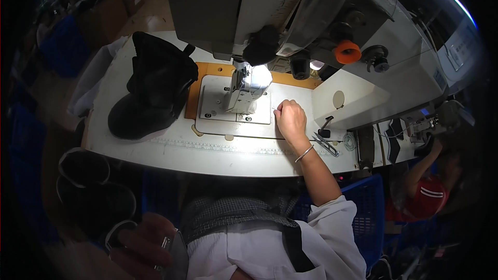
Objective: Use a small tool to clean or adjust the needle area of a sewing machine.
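I see the right hand (292, 119) beside the sewing machine's post (240, 99), fingers curled, any pinch indiscernible, left-hand fingers indistinct, and black shoe pieces (155, 85) leftward on the table (259, 162), away from the post, leaving progress undeterminable.

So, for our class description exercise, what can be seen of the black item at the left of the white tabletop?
The black item looks like soft, matte fabric. A smooth, rounded flap spreads low at its near left end; a folded part rises behind, with a small tab at upper right. It rests on the white tabletop, its right edge meeting the orange-brown board in this view. The right hand is apart from it. Whether it is one piece is unclear.
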### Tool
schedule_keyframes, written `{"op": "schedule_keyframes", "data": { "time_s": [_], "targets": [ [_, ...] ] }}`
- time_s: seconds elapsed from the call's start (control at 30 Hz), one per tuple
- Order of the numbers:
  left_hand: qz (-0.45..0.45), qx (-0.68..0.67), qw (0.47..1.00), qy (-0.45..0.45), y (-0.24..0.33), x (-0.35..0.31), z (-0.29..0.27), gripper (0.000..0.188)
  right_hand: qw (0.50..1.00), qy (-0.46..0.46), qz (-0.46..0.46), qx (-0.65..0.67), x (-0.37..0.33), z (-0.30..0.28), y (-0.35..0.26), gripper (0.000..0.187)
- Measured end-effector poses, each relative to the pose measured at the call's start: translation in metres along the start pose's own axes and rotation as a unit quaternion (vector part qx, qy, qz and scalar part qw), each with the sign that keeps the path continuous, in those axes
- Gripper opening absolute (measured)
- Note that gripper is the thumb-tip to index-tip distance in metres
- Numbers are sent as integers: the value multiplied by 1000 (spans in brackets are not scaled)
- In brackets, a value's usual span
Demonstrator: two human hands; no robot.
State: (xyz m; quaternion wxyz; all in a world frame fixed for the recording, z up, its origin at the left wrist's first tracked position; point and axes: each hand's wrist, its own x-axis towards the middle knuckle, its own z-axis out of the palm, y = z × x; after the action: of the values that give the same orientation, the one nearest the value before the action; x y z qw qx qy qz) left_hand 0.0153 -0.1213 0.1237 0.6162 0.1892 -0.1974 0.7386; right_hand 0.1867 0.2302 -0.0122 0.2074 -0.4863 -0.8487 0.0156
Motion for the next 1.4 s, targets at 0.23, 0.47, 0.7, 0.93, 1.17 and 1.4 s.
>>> {"op": "schedule_keyframes", "data": {
  "time_s": [0.23, 0.47, 0.7, 0.93, 1.17, 1.4],
  "targets": [
    [-160, -363, 917, 40, 26, -15, -2, 30, 997, 18, -20, 77, 3, 7, 17, 7],
    [-299, -664, 682, 70, 33, -19, -7, 33, 989, 24, -1, 148, 3, -3, 31, 8],
    [-295, -668, 681, 48, 21, -8, -6, 32, 995, 30, 10, 96, -1, 2, 29, 10],
    [-262, -731, 630, 19, 17, -8, -10, 34, 996, 47, 1, 80, 2, 4, 25, 6],
    [-299, -718, 628, -20, 24, -19, -24, 35, 996, 28, -7, 84, 0, 3, 22, 6],
    [-257, -705, 660, 14, 18, -9, -13, 28, 993, -15, 5, 114, -2, -10, 15, 12]
  ]
}}
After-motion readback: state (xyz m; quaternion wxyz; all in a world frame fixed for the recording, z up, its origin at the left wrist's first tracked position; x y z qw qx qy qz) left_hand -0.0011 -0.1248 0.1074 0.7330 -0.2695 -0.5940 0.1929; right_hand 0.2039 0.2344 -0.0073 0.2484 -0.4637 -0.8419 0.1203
